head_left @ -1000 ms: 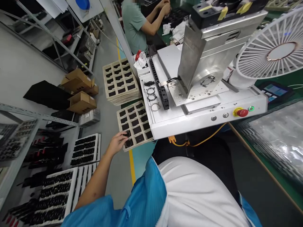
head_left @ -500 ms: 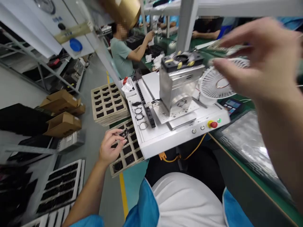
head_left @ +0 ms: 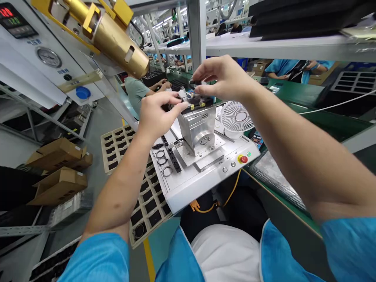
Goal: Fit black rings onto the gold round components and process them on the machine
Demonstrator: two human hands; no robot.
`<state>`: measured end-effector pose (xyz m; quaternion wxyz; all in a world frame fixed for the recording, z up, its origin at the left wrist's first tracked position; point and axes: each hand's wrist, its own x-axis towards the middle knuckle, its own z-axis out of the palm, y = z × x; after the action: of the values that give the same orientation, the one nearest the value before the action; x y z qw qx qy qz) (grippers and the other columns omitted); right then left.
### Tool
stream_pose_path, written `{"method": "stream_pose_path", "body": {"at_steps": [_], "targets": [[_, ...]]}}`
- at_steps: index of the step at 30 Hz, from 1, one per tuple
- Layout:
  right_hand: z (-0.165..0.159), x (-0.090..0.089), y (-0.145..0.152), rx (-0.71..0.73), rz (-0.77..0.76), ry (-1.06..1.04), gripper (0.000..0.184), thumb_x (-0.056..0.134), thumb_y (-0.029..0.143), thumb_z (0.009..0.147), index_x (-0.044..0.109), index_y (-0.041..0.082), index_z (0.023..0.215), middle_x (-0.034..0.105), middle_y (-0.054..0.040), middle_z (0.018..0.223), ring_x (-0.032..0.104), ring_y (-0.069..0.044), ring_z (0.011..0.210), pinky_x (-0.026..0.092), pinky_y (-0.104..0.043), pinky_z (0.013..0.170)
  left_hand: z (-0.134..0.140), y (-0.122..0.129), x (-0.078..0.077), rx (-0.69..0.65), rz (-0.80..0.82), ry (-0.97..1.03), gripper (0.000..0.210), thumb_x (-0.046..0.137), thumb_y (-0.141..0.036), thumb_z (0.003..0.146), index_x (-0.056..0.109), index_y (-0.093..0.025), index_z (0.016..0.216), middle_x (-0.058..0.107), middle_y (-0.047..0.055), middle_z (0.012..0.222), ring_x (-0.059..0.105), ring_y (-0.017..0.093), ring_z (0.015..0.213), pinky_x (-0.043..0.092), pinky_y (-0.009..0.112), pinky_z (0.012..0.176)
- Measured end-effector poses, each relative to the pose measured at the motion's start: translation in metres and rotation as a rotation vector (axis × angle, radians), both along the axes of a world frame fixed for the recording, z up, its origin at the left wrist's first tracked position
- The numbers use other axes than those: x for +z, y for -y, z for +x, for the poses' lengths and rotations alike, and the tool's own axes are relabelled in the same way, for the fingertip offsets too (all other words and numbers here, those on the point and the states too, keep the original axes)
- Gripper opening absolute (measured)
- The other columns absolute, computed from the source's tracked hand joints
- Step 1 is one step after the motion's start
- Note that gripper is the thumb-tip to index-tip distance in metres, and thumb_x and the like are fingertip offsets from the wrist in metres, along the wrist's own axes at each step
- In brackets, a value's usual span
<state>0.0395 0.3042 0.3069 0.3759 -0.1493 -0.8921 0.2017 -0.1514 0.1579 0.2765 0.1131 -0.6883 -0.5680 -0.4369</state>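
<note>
Both hands are raised over the metal fixture block (head_left: 197, 127). My left hand (head_left: 160, 115) is closed at the left of its black top, thumb and fingers pinching a small translucent-and-dark part (head_left: 182, 93). From the right, my right hand (head_left: 225, 78) reaches in with thumb and fingertips closed around a small dark piece (head_left: 194, 82), whose kind I cannot make out. Yellow tabs (head_left: 202, 104) show on the fixture's black top, which my left fingers partly hide. The block stands on a white machine base (head_left: 188, 188).
A gold cylinder head (head_left: 120, 45) hangs at upper left. Several black rings (head_left: 167, 171) lie on the base's left side. A white fan (head_left: 237, 116) and a red stop button (head_left: 243, 159) are at the right. Compartment trays (head_left: 147, 205) sit left below. Co-workers sit beyond.
My left hand has risen from beside the trays to the fixture with its small part. My right hand has moved left from beyond the fan to the fixture. The view has shifted.
</note>
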Motion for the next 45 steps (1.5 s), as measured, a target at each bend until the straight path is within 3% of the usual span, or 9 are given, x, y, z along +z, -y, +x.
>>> {"method": "stream_pose_path", "body": {"at_steps": [6, 14, 20, 23, 29, 32, 37, 41, 45], "targets": [[0.068, -0.043, 0.02, -0.082, -0.115, -0.205, 0.03, 0.086, 0.032, 0.083, 0.073, 0.016, 0.105, 0.076, -0.0059, 0.106, 0.07, -0.02, 0.097, 0.06, -0.04, 0.095, 0.028, -0.042, 0.022, -0.012, -0.283, -0.163, 0.033, 0.068, -0.05, 0.094, 0.079, -0.019, 0.09, 0.078, 0.008, 0.089, 0.071, 0.028, 0.102, 0.05, 0.042, 0.096], [0.177, -0.163, 0.053, -0.442, -0.56, -0.102, 0.041, 0.079, 0.045, 0.08, 0.071, 0.018, 0.109, 0.076, -0.0089, 0.098, 0.073, -0.026, 0.083, 0.063, -0.042, 0.074, 0.042, -0.005, 0.017, 0.003, -0.462, -0.357, 0.093, 0.069, -0.081, 0.077, 0.06, -0.017, 0.145, 0.06, 0.015, 0.152, 0.049, 0.04, 0.145, 0.038, 0.053, 0.121], [0.184, -0.24, 0.077, -0.575, -0.711, 0.326, 0.073, 0.072, 0.032, 0.086, 0.051, 0.011, 0.153, 0.076, -0.0097, 0.099, 0.072, -0.025, 0.079, 0.058, -0.036, 0.074, 0.03, -0.009, 0.018, -0.032, -0.505, -0.326, 0.097, 0.063, -0.086, 0.078, 0.054, -0.023, 0.151, 0.049, 0.013, 0.162, 0.037, 0.04, 0.155, 0.029, 0.06, 0.127], [0.171, -0.26, 0.091, -0.557, -0.621, 0.492, 0.083, 0.067, 0.029, 0.09, 0.034, 0.01, 0.164, 0.077, -0.011, 0.104, 0.073, -0.029, 0.089, 0.056, -0.038, 0.082, 0.026, 0.003, 0.006, -0.103, -0.337, -0.237, 0.089, 0.062, -0.083, 0.081, 0.058, -0.024, 0.148, 0.055, 0.014, 0.157, 0.033, 0.041, 0.158, 0.024, 0.065, 0.127], [0.156, -0.268, 0.106, -0.694, -0.395, 0.677, 0.081, 0.06, 0.029, 0.098, 0.025, 0.007, 0.167, 0.075, -0.0203, 0.113, 0.073, -0.04, 0.098, 0.055, -0.044, 0.082, 0.049, 0.07, -0.083, -0.268, 0.112, 0.112, 0.047, 0.077, -0.051, 0.088, 0.069, -0.033, 0.131, 0.071, 0.006, 0.138, 0.061, 0.031, 0.138, 0.046, 0.059, 0.119], [0.16, -0.263, 0.098, -0.708, -0.426, 0.624, 0.078, 0.065, 0.03, 0.096, 0.033, 0.01, 0.164, 0.075, -0.0182, 0.114, 0.074, -0.038, 0.1, 0.056, -0.043, 0.083, 0.077, 0.098, -0.143, -0.392, -0.178, 0.394, 0.036, 0.079, -0.034, 0.089, 0.075, -0.03, 0.125, 0.077, 0.008, 0.126, 0.07, 0.03, 0.124, 0.056, 0.052, 0.11], [0.176, -0.266, 0.111, -0.511, -0.639, 0.288, 0.076, 0.08, 0.032, 0.086, 0.05, 0.018, 0.154, 0.077, -0.0096, 0.105, 0.073, -0.026, 0.086, 0.057, -0.037, 0.081, 0.128, 0.116, -0.221, -0.342, -0.745, 0.953, 0.036, 0.078, -0.042, 0.089, 0.077, -0.024, 0.121, 0.079, 0.014, 0.121, 0.074, 0.03, 0.118, 0.056, 0.045, 0.11], [0.167, -0.289, 0.169, -0.111, -0.849, -0.162, 0.09, 0.096, 0.051, 0.07, 0.058, 0.019, 0.145, 0.077, -0.0089, 0.108, 0.072, -0.024, 0.094, 0.058, -0.036, 0.085, 0.156, 0.124, -0.258, -0.432, -0.825, 1.341, 0.055, 0.084, -0.047, 0.084, 0.07, -0.026, 0.133, 0.076, 0.015, 0.128, 0.074, 0.03, 0.12, 0.056, 0.046, 0.111], [0.146, -0.307, 0.213, -0.158, -0.811, -0.296, 0.085, 0.096, 0.06, 0.068, 0.065, 0.022, 0.137, 0.077, -0.0074, 0.101, 0.069, -0.027, 0.102, 0.058, -0.04, 0.089, 0.17, 0.124, -0.276, -0.474, -0.817, 1.554, 0.064, 0.094, -0.051, 0.068, 0.075, -0.025, 0.123, 0.079, 0.015, 0.119, 0.076, 0.033, 0.113, 0.06, 0.049, 0.104]]}}
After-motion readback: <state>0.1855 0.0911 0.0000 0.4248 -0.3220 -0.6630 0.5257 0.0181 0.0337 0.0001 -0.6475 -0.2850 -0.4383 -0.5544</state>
